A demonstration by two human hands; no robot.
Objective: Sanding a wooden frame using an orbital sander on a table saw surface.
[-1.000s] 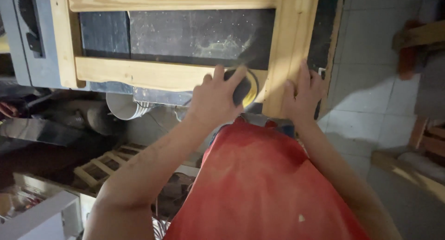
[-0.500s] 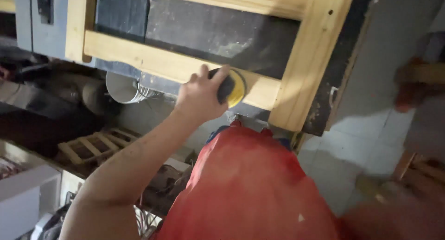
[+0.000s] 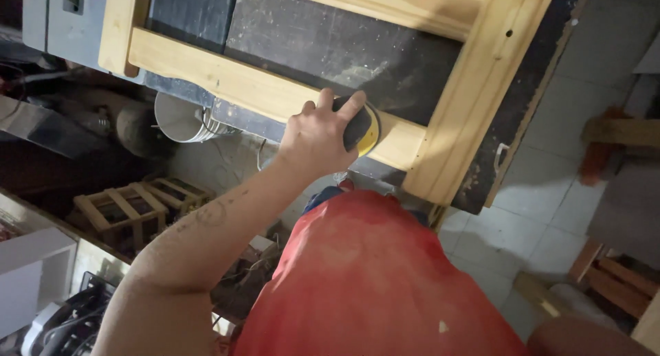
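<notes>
My left hand (image 3: 317,135) grips a round black sanding pad with a yellow disc (image 3: 366,127) and presses it flat on the near rail of a pale wooden frame (image 3: 227,78). The frame lies on a dusty dark tabletop (image 3: 344,47), and its right post (image 3: 474,102) runs away from me. The pad sits close to the corner where rail and post meet. My right hand is out of sight; only a reddish bit of arm shows at the bottom right corner. My red shirt (image 3: 371,280) fills the lower middle.
Under the table stand a white bucket (image 3: 180,119) and a small slatted wooden crate (image 3: 130,208). A white shelf (image 3: 34,260) and a power tool (image 3: 62,321) are at the lower left. Wood offcuts (image 3: 619,132) lie on the tiled floor (image 3: 550,191) to the right.
My right hand, which rested on the frame's right post a second ago, has left the view. My left hand stays on the pad near the corner while my head has tilted.
</notes>
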